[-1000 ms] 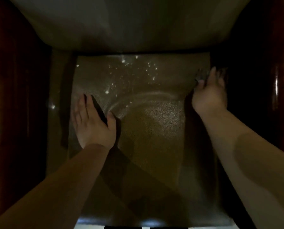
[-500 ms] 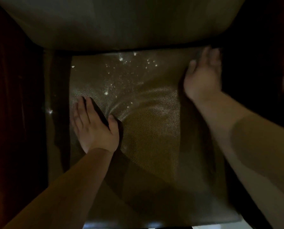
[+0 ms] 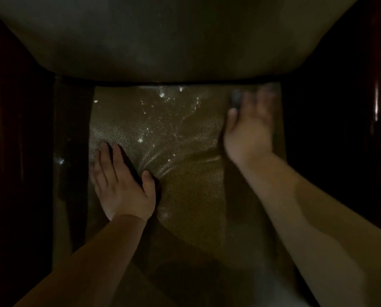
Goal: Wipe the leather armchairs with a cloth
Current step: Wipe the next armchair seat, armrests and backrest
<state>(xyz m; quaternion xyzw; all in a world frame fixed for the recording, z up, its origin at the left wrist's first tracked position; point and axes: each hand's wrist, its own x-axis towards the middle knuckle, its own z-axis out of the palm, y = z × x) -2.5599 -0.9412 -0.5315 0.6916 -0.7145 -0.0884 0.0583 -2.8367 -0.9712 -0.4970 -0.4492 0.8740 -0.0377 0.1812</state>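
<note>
Hands flat on the seat (image 3: 185, 196): left hand (image 3: 123, 185) spread near the left edge, right hand (image 3: 249, 129), blurred, fingers straight by the back right corner.

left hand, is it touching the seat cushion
Touching. The head view shows the left hand lying flat, palm down, on the seat cushion, and the leather creases outward from its thumb.

One leather armchair (image 3: 185, 196), two hands: left hand (image 3: 123, 187), right hand (image 3: 249, 131).
</note>
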